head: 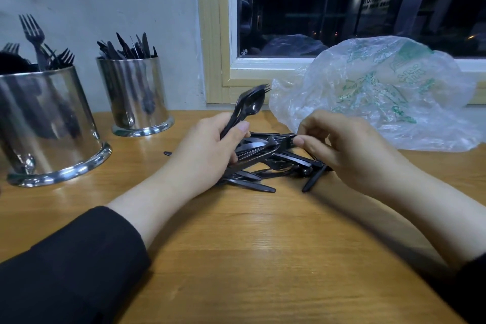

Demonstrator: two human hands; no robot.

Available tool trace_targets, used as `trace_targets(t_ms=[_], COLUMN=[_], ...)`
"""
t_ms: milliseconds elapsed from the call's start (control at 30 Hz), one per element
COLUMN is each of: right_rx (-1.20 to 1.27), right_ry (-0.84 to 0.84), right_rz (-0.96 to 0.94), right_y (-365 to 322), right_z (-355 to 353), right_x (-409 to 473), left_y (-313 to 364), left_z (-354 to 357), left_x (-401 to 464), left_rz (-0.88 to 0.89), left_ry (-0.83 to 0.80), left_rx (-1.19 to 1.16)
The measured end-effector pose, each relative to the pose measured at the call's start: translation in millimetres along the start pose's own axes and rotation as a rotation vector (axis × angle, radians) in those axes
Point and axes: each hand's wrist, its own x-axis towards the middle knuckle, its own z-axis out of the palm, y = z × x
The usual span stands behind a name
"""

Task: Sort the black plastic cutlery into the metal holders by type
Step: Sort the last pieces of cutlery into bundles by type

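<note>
A pile of black plastic cutlery [263,166] lies on the wooden table [249,258] between my hands. My left hand [207,150] grips a small bunch of black pieces [246,108], a spoon and a fork, that stick up and to the right. My right hand [344,147] pinches a piece at the right side of the pile with thumb and fingers. At the left stand two shiny metal holders: the near one [50,123] has forks in it, the far one [134,95] has knives.
A crumpled clear plastic bag [381,95] with green print lies at the back right, under a window [342,8] with a pale wooden frame. A white wall runs behind the holders. Bare table stretches in front of the pile.
</note>
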Motion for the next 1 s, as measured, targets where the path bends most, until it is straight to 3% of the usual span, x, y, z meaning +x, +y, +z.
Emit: trace_targets(t_ms=[100, 367, 467, 533, 600, 733, 867, 1000], right_rx=[0.013, 0.015, 0.113, 0.201, 0.308, 0.518, 0.543, 0.478], right_ry=[0.123, 0.340, 0.410, 0.361, 0.204, 0.024, 0.049, 0.196], right_rz=[-0.057, -0.114, 0.017, 0.172, 0.275, 0.309, 0.301, 0.277], right_y=[-7.2, -13.3, -13.6, -11.2, -6.9, -2.5, -3.1, 0.6], right_z=[2.3, 5.2, 3.9, 3.0, 4.8, 10.7, 11.8, 7.6], right_x=[-0.1, -0.1, 1.2, 2.9, 3.1, 0.7, 3.0, 5.7], left_y=[2.8, 12.9, 15.9, 17.1, 17.0, 16.7, 16.7, 15.5], left_z=[6.1, 15.1, 18.0, 16.7, 15.0, 15.9, 19.0, 23.0], left_x=[-5.4, -16.5, -18.9, -19.0, -18.8, -19.8, -20.1, -13.4], left_rz=[-0.057, -0.147, -0.201, -0.226, -0.244, -0.244, -0.198, -0.222], left_ry=[-0.139, -0.428, -0.480, -0.488, -0.501, -0.528, -0.484, -0.237], left_rx=[-0.222, -0.460, -0.541, -0.594, -0.637, -0.648, -0.622, -0.687])
